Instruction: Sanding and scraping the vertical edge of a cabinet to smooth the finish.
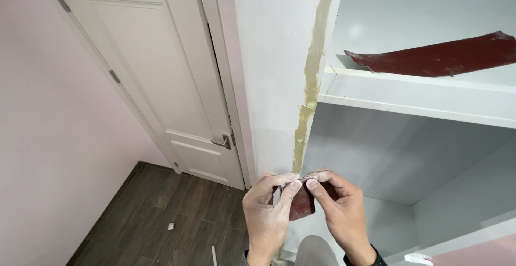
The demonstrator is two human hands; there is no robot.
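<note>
Sandpaper shows twice in the head view: one small folded piece of dark red abrasive sheet (pixel 302 204) sits low in the middle, pinched between both hands, and one long curled strip of the same dark red sheet (pixel 441 56) lies on the upper white shelf (pixel 419 96), well apart from the hands. Two dust-whitened hands meet at the piece: the left hand (pixel 267 209) has its fingers curled narrow, thumb and forefinger closed on the top edge of the folded piece, and the right hand (pixel 338 207) grips the same edge from the other side, its fingers bent close around it. The piece hangs below the fingertips, just in front of the bottom of one vertical strip of yellowish filler (pixel 310 77) that runs down the front edge of the white cabinet side panel (pixel 274 56). Two open shelf compartments show to the right, one above the other. One white panelled door (pixel 161 77) stands to the left with one metal lever handle (pixel 223 141) and two grey hinges, set beside a pink wall (pixel 48 153). Dark wood-plank flooring (pixel 177 217) lies below, with one small white scrap (pixel 170 226) on it. No packages, labels or signs are visible.
</note>
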